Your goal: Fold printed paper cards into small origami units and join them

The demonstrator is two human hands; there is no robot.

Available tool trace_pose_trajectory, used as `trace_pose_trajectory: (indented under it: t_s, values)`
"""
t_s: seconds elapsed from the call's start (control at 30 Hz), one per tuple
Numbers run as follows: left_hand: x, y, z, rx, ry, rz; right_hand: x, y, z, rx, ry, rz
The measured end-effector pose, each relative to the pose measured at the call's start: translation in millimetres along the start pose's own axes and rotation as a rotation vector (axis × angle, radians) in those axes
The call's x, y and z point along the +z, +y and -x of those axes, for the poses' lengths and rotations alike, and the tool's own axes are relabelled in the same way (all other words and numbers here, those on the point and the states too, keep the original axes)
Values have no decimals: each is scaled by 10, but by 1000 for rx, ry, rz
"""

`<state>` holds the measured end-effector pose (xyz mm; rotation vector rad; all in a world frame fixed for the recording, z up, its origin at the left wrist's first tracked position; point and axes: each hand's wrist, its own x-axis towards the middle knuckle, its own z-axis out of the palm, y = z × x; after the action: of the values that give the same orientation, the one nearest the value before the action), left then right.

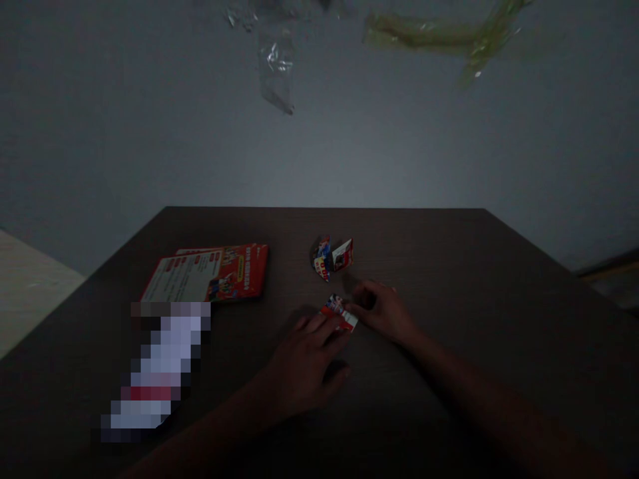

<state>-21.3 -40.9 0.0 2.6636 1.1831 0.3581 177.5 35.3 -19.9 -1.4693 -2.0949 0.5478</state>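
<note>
A small red and white printed card (pixel 335 305) lies in front of me on the table. My left hand (pixel 312 352) rests over it, fingers stretched out with their tips on its near left part and the thumb apart. From the other side my right hand (pixel 382 309) is closed in a pinch at the card's right edge; its fingertips are dark and partly hidden. Just beyond stand two small printed pieces, a blue, red and yellow folded card (pixel 323 259) and a red and white folded card (pixel 343 255).
Red printed packets or booklets (pixel 239 273) lie overlapping at the left on the dark wooden table (pixel 424 246). Nearer me is a pixelated, pale elongated object (pixel 162 366). Behind the table rises a grey wall (pixel 399 146) with clear and yellowish tape (pixel 424 33). The light is dim.
</note>
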Motion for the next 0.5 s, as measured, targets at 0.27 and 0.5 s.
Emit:
trace_pose_trajectory:
  t_s: [0.27, 0.5]
  values:
    - [-1, 6, -11, -2, 12, 21, 42, -35, -39, 10, 11, 81]
    - [7, -9, -11, -2, -7, 17, 33, -55, -84, 14, 4, 102]
